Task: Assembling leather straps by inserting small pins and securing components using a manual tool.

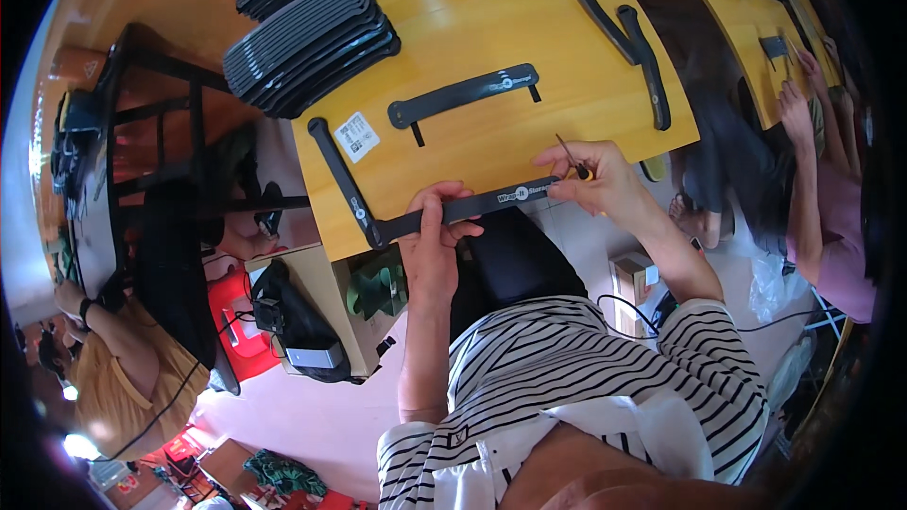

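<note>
A black strap (pixel 487 201) with white print stretches between my two hands at the near edge of the yellow table. My left hand (pixel 432 241) is closed on it near its left end, thumb on top. At the other end my right hand (pixel 609 187) pinches the strap. The same hand also holds a small tool (pixel 585 173) with a yellow-and-black handle and a thin metal tip pointing up; its exact kind is unclear. Beyond my hands lies another black strap (pixel 463 96) with two narrow tabs below it. One more strap (pixel 335 170) lies on the left, its lower end by the held one.
Stacked black straps (pixel 312 42) fill the table's far left corner. Two more straps (pixel 647 66) lie at the right. A white label (pixel 357 136) is on the table (pixel 444 9). A cardboard box (pixel 354 321) stands below left. People work at both sides.
</note>
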`<state>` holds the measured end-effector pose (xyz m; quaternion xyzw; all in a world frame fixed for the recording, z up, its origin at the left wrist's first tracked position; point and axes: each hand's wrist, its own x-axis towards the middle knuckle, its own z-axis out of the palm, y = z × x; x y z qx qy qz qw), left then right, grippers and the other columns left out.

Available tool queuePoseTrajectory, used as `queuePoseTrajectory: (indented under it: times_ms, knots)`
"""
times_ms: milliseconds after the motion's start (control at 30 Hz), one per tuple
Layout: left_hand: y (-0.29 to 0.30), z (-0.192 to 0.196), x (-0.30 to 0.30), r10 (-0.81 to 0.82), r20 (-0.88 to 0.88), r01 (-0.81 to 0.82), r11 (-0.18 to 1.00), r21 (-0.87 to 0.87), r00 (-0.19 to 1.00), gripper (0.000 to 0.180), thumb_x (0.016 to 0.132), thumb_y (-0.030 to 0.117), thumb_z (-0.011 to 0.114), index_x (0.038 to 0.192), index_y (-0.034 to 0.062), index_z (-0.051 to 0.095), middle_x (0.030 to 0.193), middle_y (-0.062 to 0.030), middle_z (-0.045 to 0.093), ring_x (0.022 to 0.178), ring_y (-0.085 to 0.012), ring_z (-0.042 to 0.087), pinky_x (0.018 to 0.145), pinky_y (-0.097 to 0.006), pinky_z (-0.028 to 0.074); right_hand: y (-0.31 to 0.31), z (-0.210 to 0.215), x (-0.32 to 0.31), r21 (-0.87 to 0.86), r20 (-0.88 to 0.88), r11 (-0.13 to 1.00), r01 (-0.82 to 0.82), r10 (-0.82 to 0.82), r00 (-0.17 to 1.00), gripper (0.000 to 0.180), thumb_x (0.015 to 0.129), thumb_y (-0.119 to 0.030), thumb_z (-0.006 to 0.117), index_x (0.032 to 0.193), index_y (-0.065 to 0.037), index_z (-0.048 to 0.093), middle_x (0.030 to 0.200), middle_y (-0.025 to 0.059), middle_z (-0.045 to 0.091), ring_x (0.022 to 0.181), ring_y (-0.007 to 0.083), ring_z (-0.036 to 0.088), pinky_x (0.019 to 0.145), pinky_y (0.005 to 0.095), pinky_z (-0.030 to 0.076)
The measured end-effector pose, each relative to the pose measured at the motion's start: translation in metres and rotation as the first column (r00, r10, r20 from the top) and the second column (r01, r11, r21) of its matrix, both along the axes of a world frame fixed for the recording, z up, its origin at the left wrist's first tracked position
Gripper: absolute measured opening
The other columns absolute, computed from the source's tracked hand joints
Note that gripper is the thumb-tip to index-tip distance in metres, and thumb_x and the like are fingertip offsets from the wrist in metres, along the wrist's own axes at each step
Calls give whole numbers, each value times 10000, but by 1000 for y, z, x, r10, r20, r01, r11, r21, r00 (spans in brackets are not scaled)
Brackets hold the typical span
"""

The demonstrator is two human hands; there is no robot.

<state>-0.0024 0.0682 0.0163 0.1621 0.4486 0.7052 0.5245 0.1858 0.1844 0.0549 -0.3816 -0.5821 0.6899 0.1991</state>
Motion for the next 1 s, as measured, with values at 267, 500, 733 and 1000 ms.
queuePoseTrajectory:
  times_ms: [267, 500, 733, 1000]
  knots:
    - [11, -8, -24, 98, 11, -97, 993, -67, 995, 177, 903, 116, 490, 992, -19, 563, 886, -99, 601, 659, -159, 627, 590, -244, 542, 40, -18, 14, -133, 65, 986, 104, -96, 993, 113, 727, -7, 664, 825, 14, 611, 600, 6, 528, 394, 12, 371, 364, 160, 255]
    - [40, -24, -57, 184, -120, -202, 967, -158, 976, 133, 848, 39, 562, 967, -7, 595, 770, -76, 626, 616, -136, 623, 546, -205, 523, 75, -30, -4, -45, 77, 985, 168, -164, 983, 97, 747, -73, 676, 774, -16, 603, 577, -1, 533, 394, 10, 373, 361, 162, 257]
    - [67, -24, -67, 184, -365, -272, 940, -208, 913, 111, 829, 66, 604, 908, -12, 611, 731, -57, 611, 553, -103, 578, 503, -191, 456, 99, -38, -21, 63, 131, 985, 159, -166, 977, 107, 782, -113, 652, 778, -18, 603, 590, 6, 548, 415, 14, 391, 368, 162, 271]
    - [82, -29, -66, 180, -552, -341, 918, -204, 814, 89, 819, 69, 618, 860, -10, 614, 624, -20, 575, 495, -52, 492, 453, -170, 363, 104, -47, -25, 204, 280, 970, 132, -187, 942, 105, 788, -129, 617, 797, -24, 615, 591, 12, 563, 465, 46, 458, 391, 207, 347]
